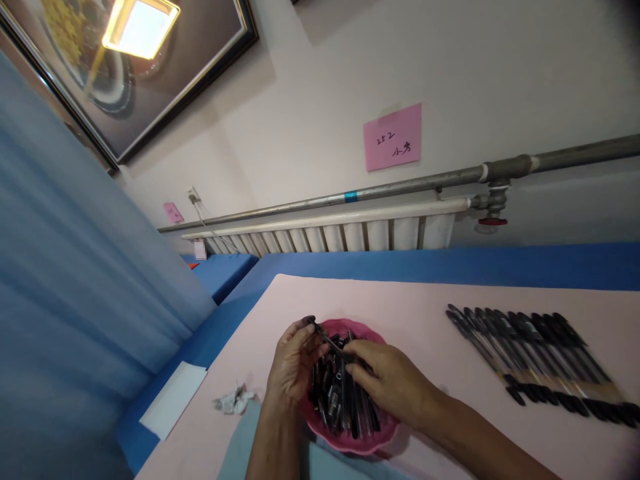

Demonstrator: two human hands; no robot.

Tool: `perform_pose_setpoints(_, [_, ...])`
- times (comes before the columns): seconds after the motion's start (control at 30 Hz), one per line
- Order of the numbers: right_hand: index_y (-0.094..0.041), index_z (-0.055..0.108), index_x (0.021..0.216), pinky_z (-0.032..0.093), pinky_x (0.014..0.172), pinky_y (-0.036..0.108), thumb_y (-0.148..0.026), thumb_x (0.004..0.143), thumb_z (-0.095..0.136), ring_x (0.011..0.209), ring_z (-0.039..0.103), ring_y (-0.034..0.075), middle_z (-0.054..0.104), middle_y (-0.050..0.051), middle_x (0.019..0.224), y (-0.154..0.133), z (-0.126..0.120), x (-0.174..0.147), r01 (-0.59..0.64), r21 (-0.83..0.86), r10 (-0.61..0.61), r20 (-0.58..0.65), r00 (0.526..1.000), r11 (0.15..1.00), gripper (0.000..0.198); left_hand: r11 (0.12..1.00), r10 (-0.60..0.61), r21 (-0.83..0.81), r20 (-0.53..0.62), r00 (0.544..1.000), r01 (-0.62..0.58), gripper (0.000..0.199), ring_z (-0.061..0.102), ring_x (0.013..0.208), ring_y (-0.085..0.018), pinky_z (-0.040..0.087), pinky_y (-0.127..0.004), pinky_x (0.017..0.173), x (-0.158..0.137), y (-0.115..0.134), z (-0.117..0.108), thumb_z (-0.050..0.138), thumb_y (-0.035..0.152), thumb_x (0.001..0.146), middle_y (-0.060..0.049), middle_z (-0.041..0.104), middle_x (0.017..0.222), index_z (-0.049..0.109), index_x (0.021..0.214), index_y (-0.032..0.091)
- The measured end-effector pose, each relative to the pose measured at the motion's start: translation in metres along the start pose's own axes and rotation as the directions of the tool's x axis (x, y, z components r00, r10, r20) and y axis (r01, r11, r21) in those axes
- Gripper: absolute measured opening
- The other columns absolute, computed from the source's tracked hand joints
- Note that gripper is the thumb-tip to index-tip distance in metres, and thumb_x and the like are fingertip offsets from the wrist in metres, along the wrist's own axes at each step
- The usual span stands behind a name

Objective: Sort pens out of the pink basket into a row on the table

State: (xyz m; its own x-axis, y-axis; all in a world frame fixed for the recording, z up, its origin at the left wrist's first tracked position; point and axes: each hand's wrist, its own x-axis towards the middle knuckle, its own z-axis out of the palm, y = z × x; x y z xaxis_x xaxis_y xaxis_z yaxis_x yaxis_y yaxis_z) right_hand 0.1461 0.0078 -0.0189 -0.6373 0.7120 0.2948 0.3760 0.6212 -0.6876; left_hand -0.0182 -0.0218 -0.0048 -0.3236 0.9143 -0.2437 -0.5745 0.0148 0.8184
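Over a pink basin full of dark pen parts and clear barrels, both my hands hold one slim pen. My left hand pinches its dark upper end, which looks like a black cap. The fingers of my right hand are closed on the pen's lower end, and they partly hide it. Off to the right, a row of black-capped pens with clear barrels lies side by side on the pink sheet.
The pink sheet covers a blue surface. Left of the basin lie a crumpled white tissue and a white paper sheet. A light-blue cloth is in front. Behind are a radiator and a pipe; a blue curtain hangs left.
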Motion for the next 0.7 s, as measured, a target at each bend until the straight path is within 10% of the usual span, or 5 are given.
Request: perform_pose_setpoints(0.7, [-0.021,0.06,0.081,0.045,0.066,0.031,-0.015,0.079,0.046,0.073,0.059,0.018,0.065,0.001,0.078,-0.0016,0.0011,-0.0006,-0.056,0.028,0.056,0.003,0.998,0.998,0.015,0.978,0.042,0.203,0.072,0.997,-0.056,0.019,0.058,0.056,-0.009,0.05,-0.023,0.058,-0.0044,0.0,0.003,0.072,0.019,0.061,0.001,0.061,0.063,0.06,0.073,0.012])
